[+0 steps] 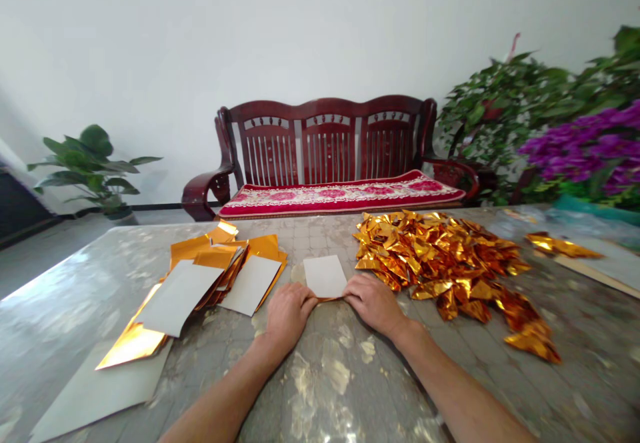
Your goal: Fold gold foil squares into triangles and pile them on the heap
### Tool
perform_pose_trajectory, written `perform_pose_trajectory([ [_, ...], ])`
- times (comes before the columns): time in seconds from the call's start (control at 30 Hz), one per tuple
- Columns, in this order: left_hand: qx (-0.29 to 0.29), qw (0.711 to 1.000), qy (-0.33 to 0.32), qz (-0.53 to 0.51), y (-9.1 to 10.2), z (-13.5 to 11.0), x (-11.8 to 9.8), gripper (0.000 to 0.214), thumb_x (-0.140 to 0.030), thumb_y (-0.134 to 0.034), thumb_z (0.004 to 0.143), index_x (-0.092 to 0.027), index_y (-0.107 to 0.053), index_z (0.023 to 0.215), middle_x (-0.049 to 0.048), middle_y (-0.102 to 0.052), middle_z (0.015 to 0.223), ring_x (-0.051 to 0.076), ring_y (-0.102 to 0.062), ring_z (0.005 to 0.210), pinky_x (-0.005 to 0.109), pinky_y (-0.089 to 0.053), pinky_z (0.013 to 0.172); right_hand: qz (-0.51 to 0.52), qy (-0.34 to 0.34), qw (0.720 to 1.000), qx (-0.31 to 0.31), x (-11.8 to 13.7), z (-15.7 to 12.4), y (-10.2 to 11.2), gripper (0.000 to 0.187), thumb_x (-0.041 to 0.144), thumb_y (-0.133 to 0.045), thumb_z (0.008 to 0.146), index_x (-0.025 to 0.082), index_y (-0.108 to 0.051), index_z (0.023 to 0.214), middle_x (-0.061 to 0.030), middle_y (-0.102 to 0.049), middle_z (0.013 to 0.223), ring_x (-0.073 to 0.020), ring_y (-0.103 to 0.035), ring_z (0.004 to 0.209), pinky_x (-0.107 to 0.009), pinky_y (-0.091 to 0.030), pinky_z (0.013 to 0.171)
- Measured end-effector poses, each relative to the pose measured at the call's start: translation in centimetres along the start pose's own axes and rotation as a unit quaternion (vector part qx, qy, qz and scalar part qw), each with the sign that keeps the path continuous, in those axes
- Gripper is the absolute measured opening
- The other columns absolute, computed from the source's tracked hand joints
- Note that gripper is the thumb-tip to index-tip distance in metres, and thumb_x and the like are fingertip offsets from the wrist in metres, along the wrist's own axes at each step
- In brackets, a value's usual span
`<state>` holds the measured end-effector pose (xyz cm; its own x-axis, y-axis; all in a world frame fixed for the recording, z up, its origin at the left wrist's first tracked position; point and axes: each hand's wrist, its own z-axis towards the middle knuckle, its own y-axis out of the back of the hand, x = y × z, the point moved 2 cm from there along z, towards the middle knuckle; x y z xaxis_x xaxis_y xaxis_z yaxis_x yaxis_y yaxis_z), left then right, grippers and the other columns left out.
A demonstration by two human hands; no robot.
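Observation:
My left hand (pixel 290 316) and my right hand (pixel 373 304) pinch the near edge of a white-backed foil sheet (pixel 325 276) from both sides, and a thin gold strip shows along the fold under my fingers. To the left of my left hand lies a loose stack of gold foil sheets with white backs (pixel 215 276). Close beside my right hand, a large heap of folded gold foil pieces (pixel 435 256) spreads across the mottled grey table (pixel 320 376). Its nearest pieces almost reach my right hand's knuckles.
A smaller strip of gold foil pieces (pixel 560 246) lies on a flat board (pixel 590 270) at the right. A pale sheet (pixel 95 383) sticks out at the near left edge. Beyond the table stand a dark wooden bench (pixel 325 143) with a red cushion, a potted plant (pixel 90 166) and purple flowers (pixel 585 150).

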<state>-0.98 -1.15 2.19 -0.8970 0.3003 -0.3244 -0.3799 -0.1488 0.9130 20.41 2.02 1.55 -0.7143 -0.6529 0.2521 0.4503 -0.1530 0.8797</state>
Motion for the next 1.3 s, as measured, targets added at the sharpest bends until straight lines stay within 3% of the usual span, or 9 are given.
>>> perform_pose_trajectory([
  [0.23, -0.006, 1.0, -0.005, -0.009, -0.2, 0.1, 0.1, 0.024, -0.03, -0.052, 0.095, -0.02, -0.068, 0.079, 0.0033, -0.069, 0.083, 0.02, -0.06, 0.085, 0.03, -0.04, 0.078, -0.012, -0.024, 1.0, 0.005, 0.3, 0.2, 0.2, 0.024, 0.029, -0.055, 0.096, 0.021, -0.068, 0.077, -0.0023, -0.067, 0.084, -0.0167, -0.059, 0.086, -0.028, -0.041, 0.079],
  [0.47, 0.003, 0.999, 0.042, -0.013, -0.5, 0.3, 0.4, 0.026, -0.033, -0.053, 0.094, -0.02, -0.066, 0.075, 0.0028, -0.069, 0.08, 0.019, -0.061, 0.083, 0.029, -0.038, 0.075, -0.03, -0.092, 0.995, -0.004, 0.2, 0.5, -0.3, 0.02, 0.032, -0.063, 0.091, 0.021, -0.065, 0.074, -0.0019, -0.065, 0.085, -0.0179, -0.058, 0.087, -0.028, -0.04, 0.074],
  [0.93, 0.008, 0.996, 0.083, 0.03, -0.5, 0.5, 0.6, 0.025, -0.034, -0.053, 0.093, -0.02, -0.066, 0.076, 0.0028, -0.069, 0.08, 0.018, -0.061, 0.081, 0.028, -0.033, 0.07, -0.048, -0.037, 0.998, 0.016, -0.5, 0.8, -0.5, 0.022, 0.036, -0.059, 0.095, 0.02, -0.063, 0.08, -0.0022, -0.064, 0.089, -0.0171, -0.056, 0.088, -0.028, -0.038, 0.076],
  [1.3, 0.006, 0.995, 0.092, 0.048, -0.4, 0.6, 0.7, 0.029, -0.038, -0.052, 0.093, -0.021, -0.066, 0.074, 0.0026, -0.069, 0.078, 0.018, -0.062, 0.079, 0.028, -0.032, 0.067, -0.084, -0.059, 0.994, 0.037, 0.3, 1.0, -0.3, 0.022, 0.034, -0.057, 0.094, 0.02, -0.061, 0.077, -0.0028, -0.063, 0.088, -0.0175, -0.055, 0.088, -0.028, -0.035, 0.076],
])
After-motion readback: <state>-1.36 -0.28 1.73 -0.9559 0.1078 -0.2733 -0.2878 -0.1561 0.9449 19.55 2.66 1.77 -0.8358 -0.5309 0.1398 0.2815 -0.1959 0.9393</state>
